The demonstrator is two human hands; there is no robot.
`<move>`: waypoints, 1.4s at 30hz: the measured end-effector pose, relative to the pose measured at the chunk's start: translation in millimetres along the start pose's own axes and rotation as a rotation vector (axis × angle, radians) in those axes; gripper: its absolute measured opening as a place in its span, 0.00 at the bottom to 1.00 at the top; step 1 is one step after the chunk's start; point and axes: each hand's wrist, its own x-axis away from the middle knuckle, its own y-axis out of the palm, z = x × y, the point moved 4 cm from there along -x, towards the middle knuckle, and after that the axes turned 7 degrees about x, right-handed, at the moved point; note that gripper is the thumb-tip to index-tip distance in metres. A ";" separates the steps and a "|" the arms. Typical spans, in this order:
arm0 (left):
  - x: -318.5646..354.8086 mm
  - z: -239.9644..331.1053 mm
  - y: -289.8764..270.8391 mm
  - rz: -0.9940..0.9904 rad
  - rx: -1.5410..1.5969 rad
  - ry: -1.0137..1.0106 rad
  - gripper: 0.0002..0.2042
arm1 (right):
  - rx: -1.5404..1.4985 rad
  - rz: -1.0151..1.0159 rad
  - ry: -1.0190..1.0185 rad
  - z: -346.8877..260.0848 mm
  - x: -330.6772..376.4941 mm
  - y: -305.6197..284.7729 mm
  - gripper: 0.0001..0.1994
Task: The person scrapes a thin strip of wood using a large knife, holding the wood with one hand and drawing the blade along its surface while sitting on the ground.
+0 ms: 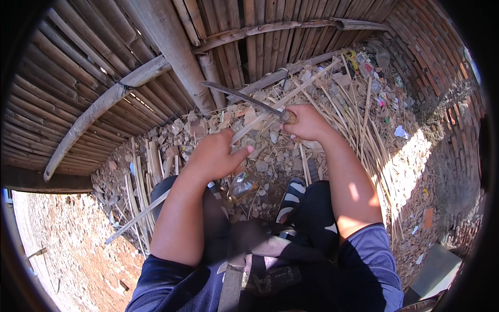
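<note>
The left hand (214, 156) is holding a long, pale strip (254, 124), its thumb sticking out to the side. The strip is running slantwise, its near end showing beyond the left forearm and its far part reaching up toward the slatted wall (275, 47). The right hand (309, 122) is gripping a knife (241, 98) by its handle, and the blade is pointing up and left, crossing the strip; whether they are touching, I cannot tell. More strips (379, 156) are lying right of the right hand, and a clear plastic piece (240, 184) is resting between the feet.
</note>
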 end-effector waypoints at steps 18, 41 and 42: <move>1.0 -2.7 4.2 -0.050 -0.056 -0.032 0.30 | -0.003 -0.100 -0.007 7.5 -3.6 15.0 0.29; 2.5 1.7 1.3 -0.098 -0.087 -0.077 0.30 | 0.096 -0.191 0.097 -1.0 -6.9 12.3 0.26; 2.5 -1.3 2.1 -0.098 -0.088 -0.074 0.30 | 0.096 -0.188 0.098 -0.9 -6.2 11.4 0.26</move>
